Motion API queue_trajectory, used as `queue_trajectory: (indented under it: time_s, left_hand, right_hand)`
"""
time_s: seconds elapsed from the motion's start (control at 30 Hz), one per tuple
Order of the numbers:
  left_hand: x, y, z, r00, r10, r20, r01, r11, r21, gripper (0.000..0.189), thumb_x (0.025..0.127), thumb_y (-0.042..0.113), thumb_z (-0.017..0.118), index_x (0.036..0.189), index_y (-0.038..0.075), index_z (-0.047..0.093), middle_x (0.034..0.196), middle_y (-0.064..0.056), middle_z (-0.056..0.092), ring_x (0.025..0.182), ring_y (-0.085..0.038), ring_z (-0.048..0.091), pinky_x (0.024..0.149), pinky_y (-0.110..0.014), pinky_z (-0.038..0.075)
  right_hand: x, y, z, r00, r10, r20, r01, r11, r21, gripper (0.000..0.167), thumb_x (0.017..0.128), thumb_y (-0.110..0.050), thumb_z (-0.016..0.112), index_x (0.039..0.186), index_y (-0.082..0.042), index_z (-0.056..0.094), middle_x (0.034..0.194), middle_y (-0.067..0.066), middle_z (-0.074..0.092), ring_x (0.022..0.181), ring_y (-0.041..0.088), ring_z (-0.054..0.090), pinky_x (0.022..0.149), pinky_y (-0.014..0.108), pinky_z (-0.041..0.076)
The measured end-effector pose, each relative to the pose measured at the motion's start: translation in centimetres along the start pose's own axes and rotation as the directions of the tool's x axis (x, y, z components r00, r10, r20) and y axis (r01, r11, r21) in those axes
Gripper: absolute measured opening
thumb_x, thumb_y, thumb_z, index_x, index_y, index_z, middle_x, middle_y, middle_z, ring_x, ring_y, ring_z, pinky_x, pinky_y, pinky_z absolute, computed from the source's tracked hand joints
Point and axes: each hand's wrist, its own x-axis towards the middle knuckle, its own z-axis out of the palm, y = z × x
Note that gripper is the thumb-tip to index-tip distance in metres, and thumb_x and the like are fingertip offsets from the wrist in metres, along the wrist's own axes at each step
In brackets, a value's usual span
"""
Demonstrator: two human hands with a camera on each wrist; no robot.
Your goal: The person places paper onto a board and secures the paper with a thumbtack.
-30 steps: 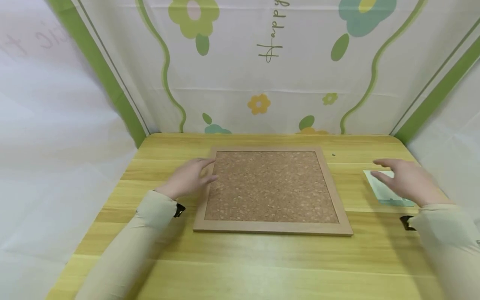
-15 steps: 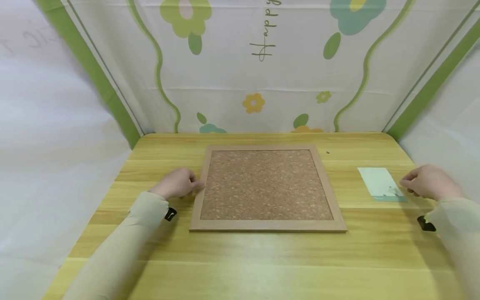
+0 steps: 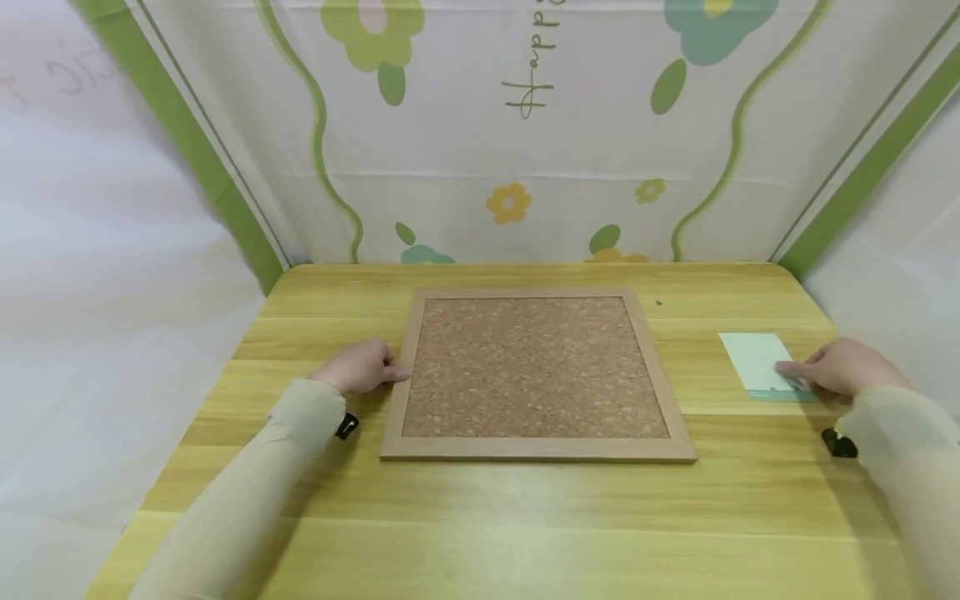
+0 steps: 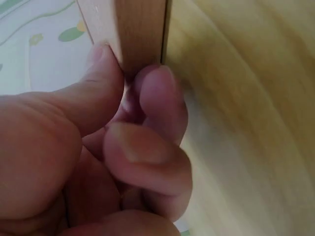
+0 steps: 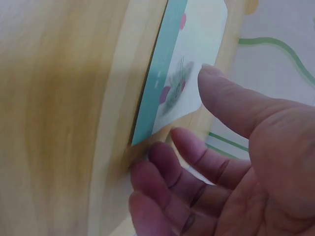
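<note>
A corkboard [image 3: 536, 367] with a light wooden frame lies flat on the table. My left hand [image 3: 362, 367] pinches the left side of that frame. In the left wrist view the thumb [image 4: 101, 81] lies on the frame's face, and a curled fingertip [image 4: 160, 91] meets its edge. To the right lies a pale green sheet of note paper [image 3: 757, 358], with a teal strip and a small printed picture. My right hand [image 3: 851, 367] is at its right side, thumb [image 5: 229, 101] over the paper. The other fingers, loosely bent, are beside the paper's edge, apart from the thumb.
The wooden table [image 3: 510, 517] has rounded far corners. A tiny dark object [image 3: 659, 302] lies beyond the board's right side. A white cloth [image 3: 450, 125] with printed flowers hangs behind the table, and white sheeting [image 3: 112, 333] hangs at the sides.
My left hand has closed from spread fingers to a pinch on the corkboard's frame. The right hand drew right off the note paper, then came back left, its thumb now over it.
</note>
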Motion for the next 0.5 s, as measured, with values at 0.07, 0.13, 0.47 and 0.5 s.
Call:
queue_trajectory:
  time_s: [0.07, 0.13, 0.47, 0.5]
  left_hand:
    - [0.2, -0.1, 0.1, 1.0, 0.0, 0.006, 0.0, 1.0, -0.009, 0.043, 0.099, 0.037, 0.062, 0.067, 0.008, 0.061, 0.054, 0.002, 0.047, 0.049, -0.011, 0.037, 0.05, -0.027, 0.035]
    - [0.3, -0.2, 0.1, 1.0, 0.0, 0.012, 0.0, 1.0, -0.019, 0.042, 0.099, 0.036, 0.062, 0.068, 0.008, 0.063, 0.056, 0.0, 0.051, 0.049, -0.011, 0.038, 0.051, -0.027, 0.036]
    - [0.4, -0.1, 0.1, 1.0, -0.002, 0.028, 0.003, 0.999, -0.038, 0.039, 0.1, 0.036, 0.06, 0.072, 0.008, 0.066, 0.063, -0.005, 0.061, 0.053, -0.012, 0.042, 0.056, -0.029, 0.04]
    - [0.4, -0.1, 0.1, 1.0, -0.002, 0.028, 0.003, 0.999, -0.042, 0.039, 0.1, 0.035, 0.061, 0.073, 0.008, 0.066, 0.063, -0.005, 0.061, 0.053, -0.012, 0.043, 0.056, -0.029, 0.04]
  right_hand:
    - [0.1, -0.3, -0.4, 1.0, 0.026, 0.016, -0.026, 1.0, -0.012, 0.067, 0.09, -0.073, 0.049, 0.063, -0.011, 0.055, 0.057, 0.0, 0.05, 0.053, 0.017, 0.045, 0.064, 0.041, 0.044]
    - [0.2, -0.6, -0.7, 0.998, 0.057, 0.021, -0.057, 0.998, -0.024, 0.068, 0.087, -0.076, 0.051, 0.062, -0.012, 0.049, 0.062, 0.003, 0.05, 0.06, 0.021, 0.048, 0.062, 0.041, 0.044]
    - [0.9, -1.6, -0.9, 0.993, 0.116, -0.003, -0.116, 0.991, -0.062, 0.069, 0.079, -0.079, 0.058, 0.059, -0.015, 0.042, 0.065, 0.007, 0.044, 0.065, 0.025, 0.049, 0.061, 0.04, 0.044]
    - [1.0, -1.6, -0.9, 0.993, 0.117, -0.004, -0.117, 0.992, -0.057, 0.069, 0.079, -0.079, 0.059, 0.059, -0.015, 0.043, 0.065, 0.007, 0.045, 0.065, 0.025, 0.049, 0.061, 0.04, 0.044]
